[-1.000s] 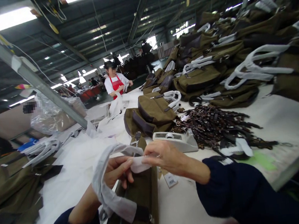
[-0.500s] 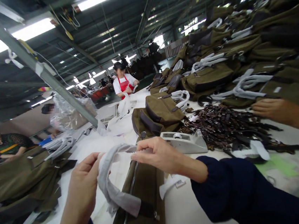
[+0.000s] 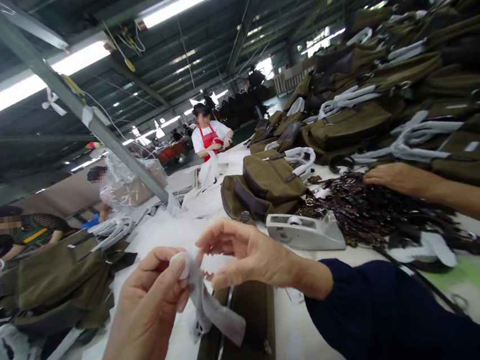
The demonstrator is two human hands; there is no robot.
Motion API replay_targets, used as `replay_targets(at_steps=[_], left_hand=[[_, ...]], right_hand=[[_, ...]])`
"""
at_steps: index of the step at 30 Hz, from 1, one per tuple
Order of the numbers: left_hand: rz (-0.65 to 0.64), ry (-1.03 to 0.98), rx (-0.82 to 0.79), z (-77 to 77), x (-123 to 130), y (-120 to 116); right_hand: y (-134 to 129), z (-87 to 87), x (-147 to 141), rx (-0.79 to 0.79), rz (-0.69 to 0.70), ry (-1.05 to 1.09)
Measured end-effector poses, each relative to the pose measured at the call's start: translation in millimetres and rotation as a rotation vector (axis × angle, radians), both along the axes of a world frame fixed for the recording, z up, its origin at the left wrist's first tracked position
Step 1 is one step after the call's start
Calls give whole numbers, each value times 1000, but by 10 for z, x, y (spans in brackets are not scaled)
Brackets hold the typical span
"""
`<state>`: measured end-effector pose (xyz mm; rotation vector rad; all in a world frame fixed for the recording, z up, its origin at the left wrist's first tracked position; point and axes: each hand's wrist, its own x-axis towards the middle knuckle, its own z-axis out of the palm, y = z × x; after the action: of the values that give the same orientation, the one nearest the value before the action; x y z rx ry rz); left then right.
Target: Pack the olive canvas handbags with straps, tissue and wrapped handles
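Grip: the grey-white fabric strap point(image 3: 205, 302) is pinched in the left hand point(image 3: 145, 319), its curled end pressed between thumb and fingers, its tail hanging at 5 o'clock. The right hand point(image 3: 247, 255) is held open at 3 o'clock, thumb and fingers spread apart and not closed on anything. Its fingertips point(image 3: 201, 241) sit just beside the strap; contact cannot be told. The right wrist runs into a navy sleeve point(image 3: 376, 314).

Below the hands: the strap hangs over an olive canvas bag point(image 3: 242, 338) laid flat on the white-covered worktable point(image 3: 161, 238), with a dark zip visible along it.

Around the grip: a grey tape dispenser point(image 3: 304, 233) is placed at 2 o'clock, near the right hand. Just past it, a heap of dark brown leather tabs with buckles point(image 3: 374, 212) is spread on the table. A bare hand of a co-worker point(image 3: 396, 179) rests on the heap's far edge at 3 o'clock, entering from the right.

Further out: an olive canvas backpack point(image 3: 268, 180) stands at 1 o'clock, and stacked olive bags with white straps point(image 3: 354, 126) are banked along the right side. A co-worker in a red apron point(image 3: 209, 140) stands at 12 o'clock. Loose olive bags point(image 3: 63, 279) lie at 9 o'clock, with a seated co-worker point(image 3: 28, 234) beyond them.
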<state>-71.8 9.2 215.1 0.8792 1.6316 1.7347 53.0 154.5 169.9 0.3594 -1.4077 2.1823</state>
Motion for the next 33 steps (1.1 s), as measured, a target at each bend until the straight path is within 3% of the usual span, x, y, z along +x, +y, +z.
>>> replay_targets(at_steps=[3,5,9,12,18,23,33], left_hand=[[-26,16,36,0,0,0],[-37,66,43,-8,-8,0],[-14,178,5,-36,-8,-2],[-6,270,-9,-50,8,-5],[-1,399,-64,-49,60,-11],[5,475,-70,-18,116,21],[54,528,-49,16,260,-9]], right_hand=[[42,-43,41,24,158,12],[37,-38,59,68,168,13],[-36,17,69,141,-117,-36],[-83,47,80,164,-232,-100],[-66,122,178,500,-462,-138],[-60,177,244,633,-506,-156],[-142,199,259,671,-583,-155]])
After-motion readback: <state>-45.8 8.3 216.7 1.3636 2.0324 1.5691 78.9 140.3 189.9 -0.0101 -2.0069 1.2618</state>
